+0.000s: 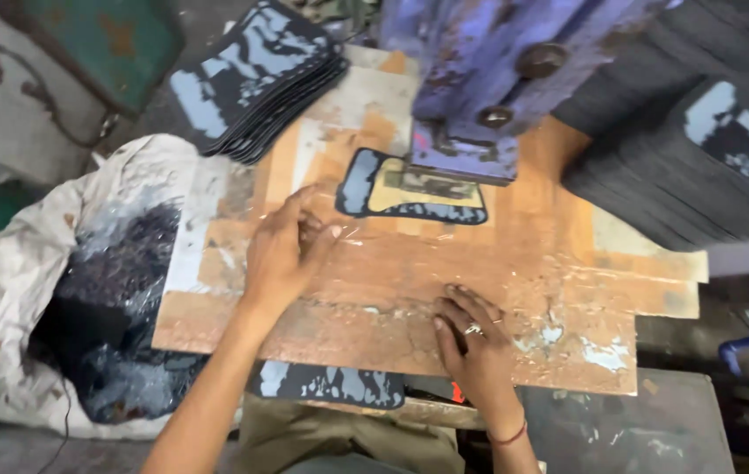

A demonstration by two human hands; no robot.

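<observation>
Head view, looking down on a worn wooden bench (515, 263). Left hand (282, 250) flat on the board, fingers loosely spread and holding nothing, tips just short of a dark blue-patterned sole-shaped piece (366, 180); probably steadying the board there. Piece lying under the foot of a purple press (471, 105), with a yellow-tan cutter shape (432, 195) on top, seemingly placed for stamping. Right hand (475, 338) resting on the near edge, fingers curled and empty, well apart from the press. Stack of similar patterned pieces (256, 75) at the far left corner, another dark stack (699, 167) at right. Open white sack (14, 263) of dark scraps beside the bench on the left. One more patterned piece (331, 384) below the near edge.
</observation>
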